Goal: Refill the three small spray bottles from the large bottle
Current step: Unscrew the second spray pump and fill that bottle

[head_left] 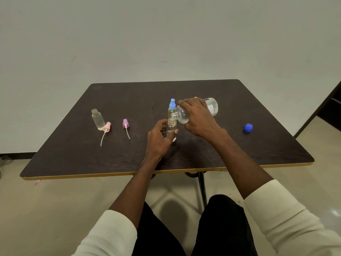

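Note:
My right hand (198, 117) grips the large clear bottle (212, 106), tipped on its side with its open neck over a small open bottle (172, 129). My left hand (159, 138) holds that small bottle upright on the dark table (92, 154). Just behind it stands a small spray bottle with a blue spray top (172, 108). At the left an uncapped small bottle (97, 119) stands with a little liquid in it. A pink spray top (106, 127) and a purple spray top (125, 124) lie on the table, tubes pointing toward me.
The large bottle's blue cap (248, 128) lies on the table at the right. The table's front edge is just beyond my knees. A wall stands close behind the table, and a dark doorway edge (328, 108) is at the far right.

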`<state>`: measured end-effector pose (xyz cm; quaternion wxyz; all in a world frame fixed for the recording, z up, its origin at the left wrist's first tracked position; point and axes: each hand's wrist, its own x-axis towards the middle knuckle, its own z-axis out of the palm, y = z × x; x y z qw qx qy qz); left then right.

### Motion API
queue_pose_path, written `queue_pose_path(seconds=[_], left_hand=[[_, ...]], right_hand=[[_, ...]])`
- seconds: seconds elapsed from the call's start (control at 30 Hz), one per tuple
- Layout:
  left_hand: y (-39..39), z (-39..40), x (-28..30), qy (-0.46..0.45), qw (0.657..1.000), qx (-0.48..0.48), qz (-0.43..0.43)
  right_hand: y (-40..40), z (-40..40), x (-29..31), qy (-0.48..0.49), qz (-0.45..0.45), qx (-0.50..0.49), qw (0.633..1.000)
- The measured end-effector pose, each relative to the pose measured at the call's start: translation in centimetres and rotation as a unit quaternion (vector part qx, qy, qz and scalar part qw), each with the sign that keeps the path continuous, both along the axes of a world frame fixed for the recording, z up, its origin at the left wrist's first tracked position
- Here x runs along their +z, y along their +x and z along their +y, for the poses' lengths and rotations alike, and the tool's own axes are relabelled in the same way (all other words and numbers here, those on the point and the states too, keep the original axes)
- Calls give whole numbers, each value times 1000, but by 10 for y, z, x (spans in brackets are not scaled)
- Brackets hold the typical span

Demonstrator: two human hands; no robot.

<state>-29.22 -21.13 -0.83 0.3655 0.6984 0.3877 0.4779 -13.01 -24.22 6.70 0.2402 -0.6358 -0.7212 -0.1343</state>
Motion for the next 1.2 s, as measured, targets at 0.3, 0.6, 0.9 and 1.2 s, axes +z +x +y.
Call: queue_pose_path(seconds=[0.3, 0.6, 0.9, 1.2], left_hand=[[0, 1, -1, 7, 1000, 2, 9], [0, 0, -1, 0, 1000, -1, 4], [0, 1, -2, 3, 1000, 1, -2], [0, 0, -3, 3, 1000, 0, -5]], right_hand=[[0, -2, 1, -4, 4, -1, 1000], [0, -1, 0, -4, 5, -1, 1000], [-1, -2, 2, -5, 9, 0, 1000], [0, -2, 1, -3, 1, -1, 1000]])
